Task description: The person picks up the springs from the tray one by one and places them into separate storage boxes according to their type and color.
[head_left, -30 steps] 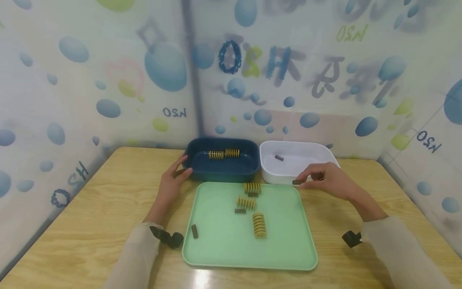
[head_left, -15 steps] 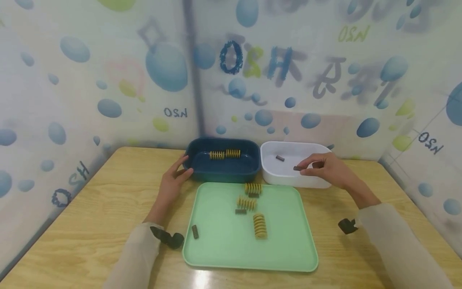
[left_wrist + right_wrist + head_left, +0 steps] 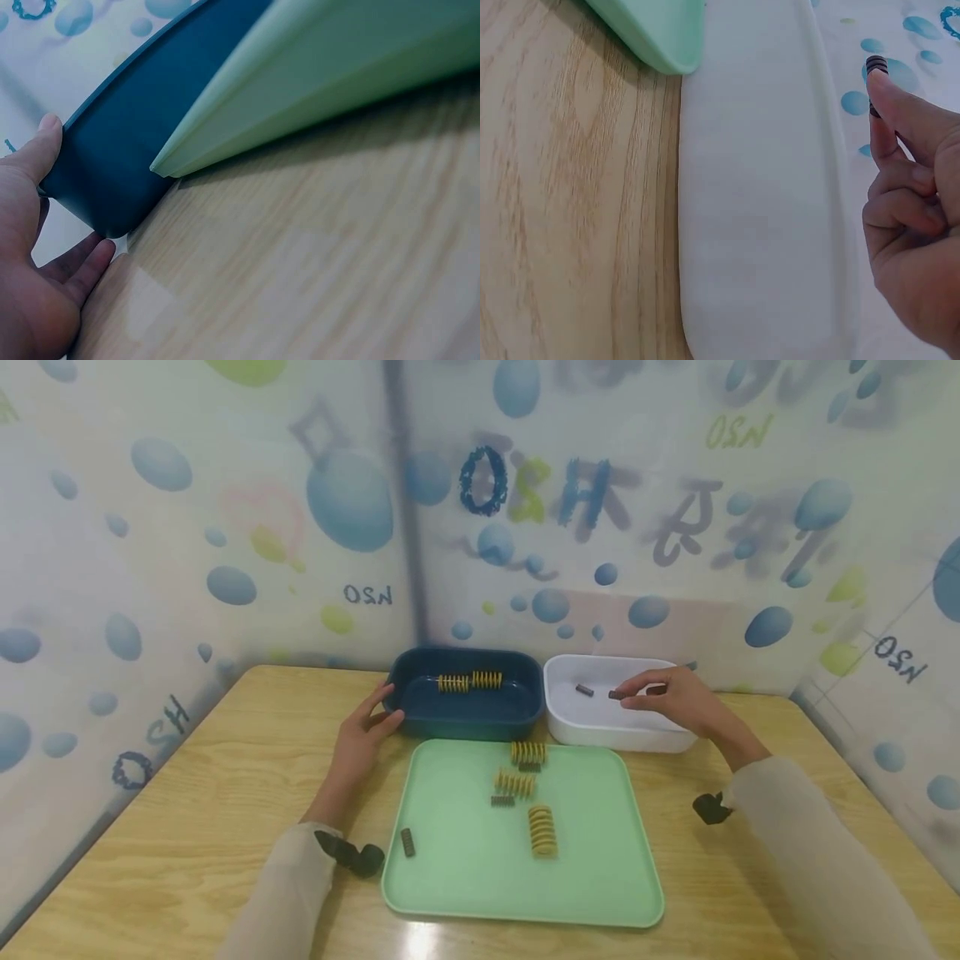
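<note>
My right hand (image 3: 678, 697) pinches a small dark spring (image 3: 617, 695) between thumb and fingertips, over the white bin (image 3: 622, 737). In the right wrist view, that dark coil shows at the fingertips, with the other fingers folded in. Another small dark spring (image 3: 584, 691) lies inside the white bin. At the left end of the dark blue bin (image 3: 465, 727), my left hand (image 3: 362, 739) rests with fairly straight fingers, the thumb touching the bin's wall in the left wrist view. Two yellow springs (image 3: 453, 683) lie end to end in the blue bin.
A light green tray (image 3: 465, 881) sits in front of the bins. It carries larger yellow springs (image 3: 542, 832) and small dark springs (image 3: 407, 842), partly side by side. All stand on a wooden table (image 3: 225, 793), with a printed wall covering (image 3: 300, 568) behind.
My right hand has carried the dark spring from the white bin's front edge up and back over its inside. The left hand has stayed at the blue bin.
</note>
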`<state>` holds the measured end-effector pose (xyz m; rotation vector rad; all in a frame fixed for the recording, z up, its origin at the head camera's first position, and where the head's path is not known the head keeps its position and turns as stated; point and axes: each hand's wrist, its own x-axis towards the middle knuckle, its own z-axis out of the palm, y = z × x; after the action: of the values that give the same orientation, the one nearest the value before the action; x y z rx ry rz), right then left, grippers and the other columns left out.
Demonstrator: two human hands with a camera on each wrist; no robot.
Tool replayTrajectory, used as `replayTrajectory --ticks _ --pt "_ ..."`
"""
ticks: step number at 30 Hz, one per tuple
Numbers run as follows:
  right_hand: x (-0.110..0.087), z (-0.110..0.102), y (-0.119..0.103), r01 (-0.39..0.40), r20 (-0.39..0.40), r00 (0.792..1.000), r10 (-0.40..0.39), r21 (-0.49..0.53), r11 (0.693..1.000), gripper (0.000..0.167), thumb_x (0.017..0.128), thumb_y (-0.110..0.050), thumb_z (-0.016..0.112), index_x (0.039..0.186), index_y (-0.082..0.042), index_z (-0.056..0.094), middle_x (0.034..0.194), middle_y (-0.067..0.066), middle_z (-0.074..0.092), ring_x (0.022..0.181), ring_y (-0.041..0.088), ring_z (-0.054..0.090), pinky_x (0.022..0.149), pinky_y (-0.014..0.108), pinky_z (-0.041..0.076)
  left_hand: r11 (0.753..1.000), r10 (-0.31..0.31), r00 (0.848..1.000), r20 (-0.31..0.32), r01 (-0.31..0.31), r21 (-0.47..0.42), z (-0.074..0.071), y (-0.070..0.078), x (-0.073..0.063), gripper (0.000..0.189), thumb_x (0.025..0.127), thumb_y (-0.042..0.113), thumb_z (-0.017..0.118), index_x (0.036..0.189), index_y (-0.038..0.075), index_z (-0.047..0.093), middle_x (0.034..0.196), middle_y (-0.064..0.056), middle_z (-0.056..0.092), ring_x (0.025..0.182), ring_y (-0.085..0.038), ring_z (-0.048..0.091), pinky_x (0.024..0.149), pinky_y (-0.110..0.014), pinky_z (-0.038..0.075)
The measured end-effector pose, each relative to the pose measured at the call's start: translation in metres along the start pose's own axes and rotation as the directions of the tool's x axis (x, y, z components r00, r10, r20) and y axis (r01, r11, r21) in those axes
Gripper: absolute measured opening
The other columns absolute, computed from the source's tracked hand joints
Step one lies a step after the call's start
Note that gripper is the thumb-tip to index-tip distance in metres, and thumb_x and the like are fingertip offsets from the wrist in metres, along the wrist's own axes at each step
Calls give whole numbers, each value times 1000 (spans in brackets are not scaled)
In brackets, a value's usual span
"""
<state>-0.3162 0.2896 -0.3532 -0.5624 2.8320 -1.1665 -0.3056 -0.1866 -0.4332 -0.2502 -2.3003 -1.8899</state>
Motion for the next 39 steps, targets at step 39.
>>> replayTrajectory --ticks 39 --pt "37 12 34 -210 -18 978 209 -125 970 25 86 -26 73 107 -12 74 108 7 69 96 25 54 80 35 44 1000 -11 1000 0 11 8 0 0 1 58 92 34 64 145 19 43 156 4 26 125 -29 46 103 -44 38"
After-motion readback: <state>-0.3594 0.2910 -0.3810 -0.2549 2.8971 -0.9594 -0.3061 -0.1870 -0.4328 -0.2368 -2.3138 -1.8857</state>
